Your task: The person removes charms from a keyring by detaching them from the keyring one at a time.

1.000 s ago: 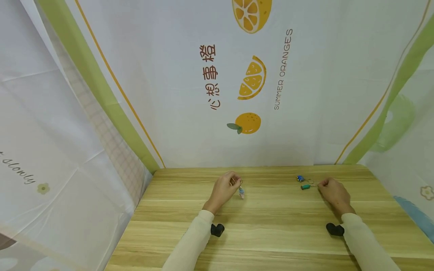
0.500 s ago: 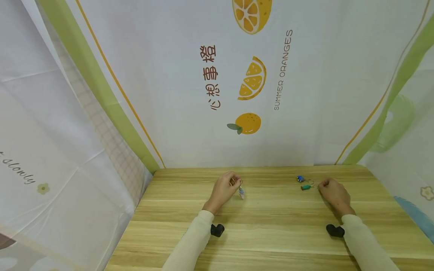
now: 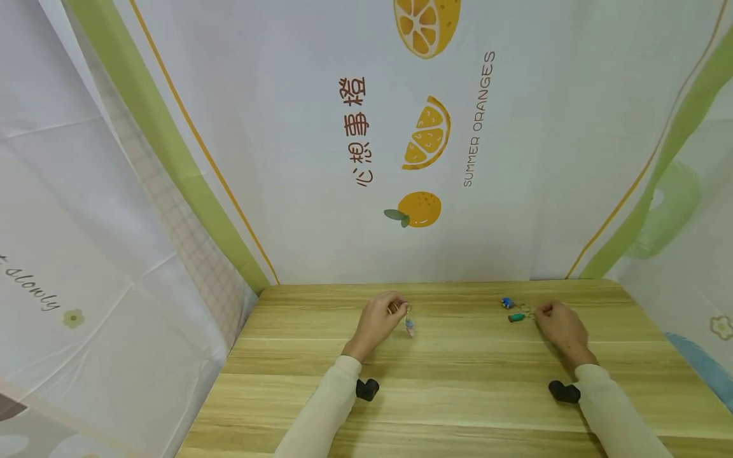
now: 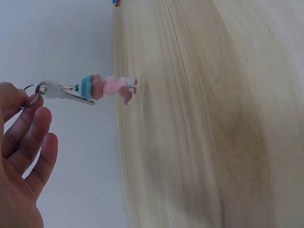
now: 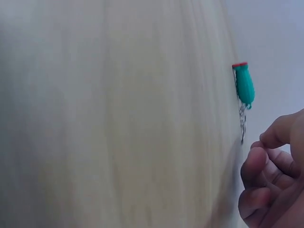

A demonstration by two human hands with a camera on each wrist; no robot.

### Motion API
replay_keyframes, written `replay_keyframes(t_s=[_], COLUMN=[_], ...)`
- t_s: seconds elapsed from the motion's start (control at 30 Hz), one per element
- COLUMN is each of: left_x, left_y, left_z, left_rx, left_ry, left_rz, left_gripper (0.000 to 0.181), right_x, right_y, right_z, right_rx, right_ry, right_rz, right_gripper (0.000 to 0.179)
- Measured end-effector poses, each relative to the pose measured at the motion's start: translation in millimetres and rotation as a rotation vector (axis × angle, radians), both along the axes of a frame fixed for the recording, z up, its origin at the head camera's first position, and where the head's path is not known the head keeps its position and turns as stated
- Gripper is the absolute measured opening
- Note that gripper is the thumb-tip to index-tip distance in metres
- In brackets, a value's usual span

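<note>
My left hand (image 3: 379,319) pinches the metal ring of a keychain. From it hangs a small figurine (image 4: 111,86) with a blue hat and pink body, feet toward the tabletop and clear of it. On the right side, my right hand (image 3: 562,324) is low over the table, thumb and forefinger brought together and the other fingers curled. Just beyond those fingertips lies a green keychain (image 5: 245,85) with a red end, its ring toward the hand; a small gap shows between fingers and ring. A blue keychain (image 3: 507,303) lies behind the green one, its ring also turned toward that hand.
The wood-grain table (image 3: 458,394) ends at a white cloth wall (image 3: 309,210) printed with oranges and lettering. Cloth also hangs at the left and right. A black wrist device (image 3: 367,388) shows at the left cuff, another (image 3: 564,391) at the right.
My right hand has shifted slightly left, closer to the green keychain's ring. The left hand stays nearly still, the figurine swaying very slightly. The keychains on the table lie as before.
</note>
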State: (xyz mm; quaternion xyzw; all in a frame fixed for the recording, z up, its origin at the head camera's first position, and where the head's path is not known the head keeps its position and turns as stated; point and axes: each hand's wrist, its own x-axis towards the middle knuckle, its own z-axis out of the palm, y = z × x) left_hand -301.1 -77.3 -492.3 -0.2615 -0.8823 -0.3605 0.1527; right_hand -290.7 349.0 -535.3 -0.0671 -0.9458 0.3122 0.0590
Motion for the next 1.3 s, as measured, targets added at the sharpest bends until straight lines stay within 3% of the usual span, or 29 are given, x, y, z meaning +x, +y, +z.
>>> replay_keyframes(t_s=[0.17, 0.73, 0.93, 1.3], left_x=[0.7, -0.9, -0.3, -2.2], left_y=[-0.4, 1.4, 2.8, 4.9], left_z=[1.0, 0.6, 1.3, -0.8], left_rx=[0.005, 0.025, 0.019, 0.013], left_ry=[0.004, -0.013, -0.019, 0.046], left_rz=[-0.005, -0.014, -0.009, -0.01], left_gripper=[0.015, 0.015, 0.017, 0.016], right_x=[-3.3, -20.1, -21.4, -18.5], right_y=[-15.4, -104.4, -133.8, -184.6], right_z=[0.8, 16.9, 22.2, 30.6], right_rx=[-0.014, -0.007, -0.029, -0.076], right_ry=[0.066, 0.202, 0.203, 0.237], right_rz=[0.024, 0.238, 0.317, 0.505], right_gripper=[0.037, 0.023, 0.019, 0.012])
